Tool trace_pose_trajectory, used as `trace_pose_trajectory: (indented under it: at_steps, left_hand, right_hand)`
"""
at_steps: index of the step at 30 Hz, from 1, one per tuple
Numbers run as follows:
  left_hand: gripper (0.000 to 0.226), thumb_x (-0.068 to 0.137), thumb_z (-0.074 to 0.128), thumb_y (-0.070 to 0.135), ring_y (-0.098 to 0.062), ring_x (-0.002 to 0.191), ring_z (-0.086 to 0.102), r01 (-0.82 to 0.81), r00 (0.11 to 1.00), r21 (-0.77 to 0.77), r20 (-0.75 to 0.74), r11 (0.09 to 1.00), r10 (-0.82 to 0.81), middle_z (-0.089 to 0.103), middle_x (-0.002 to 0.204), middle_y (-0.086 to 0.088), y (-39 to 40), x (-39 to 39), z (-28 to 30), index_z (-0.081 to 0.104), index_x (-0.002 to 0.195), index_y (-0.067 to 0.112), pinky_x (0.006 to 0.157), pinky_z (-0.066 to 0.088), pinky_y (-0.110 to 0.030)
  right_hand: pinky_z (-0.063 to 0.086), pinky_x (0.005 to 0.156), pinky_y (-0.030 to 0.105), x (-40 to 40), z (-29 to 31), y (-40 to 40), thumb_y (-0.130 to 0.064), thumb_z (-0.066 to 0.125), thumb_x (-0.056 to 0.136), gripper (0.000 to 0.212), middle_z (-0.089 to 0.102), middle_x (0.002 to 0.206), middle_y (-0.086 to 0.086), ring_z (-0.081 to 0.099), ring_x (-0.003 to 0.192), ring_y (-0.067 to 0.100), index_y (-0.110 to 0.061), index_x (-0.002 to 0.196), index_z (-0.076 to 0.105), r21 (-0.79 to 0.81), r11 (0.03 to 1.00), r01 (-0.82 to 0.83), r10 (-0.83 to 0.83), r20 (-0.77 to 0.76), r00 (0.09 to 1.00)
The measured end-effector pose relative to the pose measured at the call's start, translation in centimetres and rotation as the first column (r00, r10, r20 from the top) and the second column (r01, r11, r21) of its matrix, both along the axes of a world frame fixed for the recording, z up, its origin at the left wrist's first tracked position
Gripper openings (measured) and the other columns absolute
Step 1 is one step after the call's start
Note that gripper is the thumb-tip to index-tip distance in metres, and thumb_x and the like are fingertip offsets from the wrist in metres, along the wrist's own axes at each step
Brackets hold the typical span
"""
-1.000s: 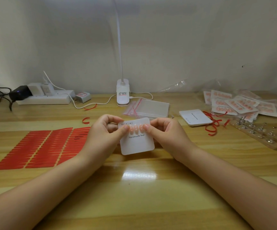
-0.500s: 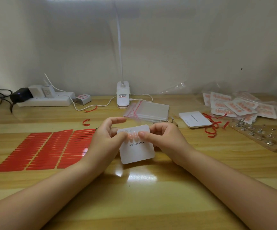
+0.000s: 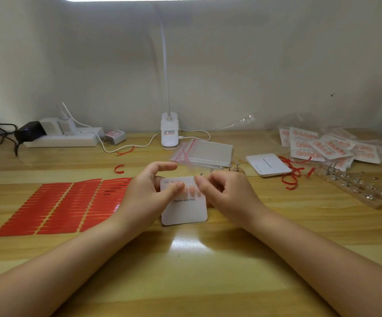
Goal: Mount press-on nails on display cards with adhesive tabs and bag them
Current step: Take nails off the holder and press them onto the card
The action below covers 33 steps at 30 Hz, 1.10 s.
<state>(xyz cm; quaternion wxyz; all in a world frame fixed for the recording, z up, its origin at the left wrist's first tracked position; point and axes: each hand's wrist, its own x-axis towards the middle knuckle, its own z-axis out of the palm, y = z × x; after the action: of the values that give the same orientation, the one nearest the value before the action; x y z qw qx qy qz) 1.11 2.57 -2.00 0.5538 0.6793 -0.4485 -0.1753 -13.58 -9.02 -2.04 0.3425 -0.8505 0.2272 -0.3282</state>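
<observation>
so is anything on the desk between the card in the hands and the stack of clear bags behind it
Nothing visible blocks it. The white "Handmade Nail" display card sits just in front of the stack of clear zip bags, with only bare wooden desk between them.

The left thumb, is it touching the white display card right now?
Touching. The head view shows the left hand with its thumb pressed flat on the display card beside the nails.

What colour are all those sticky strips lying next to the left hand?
Bright red. The adhesive tab sheets show best in the head view, left of the card.
</observation>
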Motion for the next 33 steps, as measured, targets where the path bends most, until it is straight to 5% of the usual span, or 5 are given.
trace_pose_trajectory:
  at_steps: [6,10,16,27,33]
  left_hand:
    - [0.045,0.085,0.071,0.033,-0.006,0.085,0.065,-0.058,0.949,0.141,0.316,0.988,0.011,0.068,0.092,0.008,-0.1,0.4,-0.7,0.051,0.125,0.033,0.072,0.052,-0.023]
    - [0.059,0.084,0.072,0.035,-0.009,0.104,0.054,-0.084,0.850,0.183,0.526,0.979,-0.025,0.063,0.105,0.014,-0.1,0.4,-0.9,0.044,0.135,0.026,0.093,0.044,-0.033]
    - [0.041,0.094,0.060,0.010,-0.021,0.111,0.062,0.083,0.723,0.076,0.681,0.994,-0.113,0.068,0.116,0.000,0.6,-0.5,-0.4,0.054,0.133,0.014,0.091,0.044,-0.029]
    - [0.070,0.093,0.021,0.049,-0.021,0.122,0.052,0.153,0.499,0.353,0.779,0.923,-0.381,0.055,0.138,0.004,1.1,-1.7,-1.0,0.006,0.155,0.021,0.096,0.044,-0.034]
    - [0.067,0.095,0.036,0.040,-0.011,0.132,0.047,0.220,0.686,0.281,0.636,0.934,-0.353,0.050,0.144,0.006,1.3,-1.4,-1.2,0.009,0.154,0.026,0.108,0.038,-0.029]
  right_hand:
    - [0.041,0.062,0.030,-2.0,2.4,-4.6,-0.034,0.054,0.088,0.018,0.059,0.078,-0.004,0.056,0.077,0.020,-0.019,0.084,0.061,-0.404,0.871,0.279,-0.389,-0.218,0.895]
    - [0.045,0.083,0.035,-2.9,1.9,-7.6,-0.037,0.059,0.082,0.031,0.055,0.109,0.003,0.053,0.105,0.027,-0.022,0.109,0.064,-0.324,0.881,0.345,-0.463,-0.441,0.769]
    - [0.035,0.099,0.039,-3.5,0.7,-9.0,-0.045,0.057,0.085,0.047,0.046,0.122,0.003,0.034,0.127,0.025,-0.038,0.131,0.054,-0.276,0.937,0.215,-0.340,-0.575,0.744]
    - [0.031,0.052,0.013,-4.3,2.3,-8.6,-0.052,0.078,0.071,0.026,0.058,0.075,-0.012,0.052,0.068,-0.001,-0.029,0.079,0.068,-0.257,0.966,0.007,-0.146,-0.529,0.836]
    - [0.041,0.053,0.023,-4.4,4.6,-7.3,-0.043,0.083,0.066,0.029,0.057,0.059,-0.011,0.052,0.054,0.002,-0.020,0.069,0.067,-0.329,0.944,0.030,-0.177,-0.429,0.886]
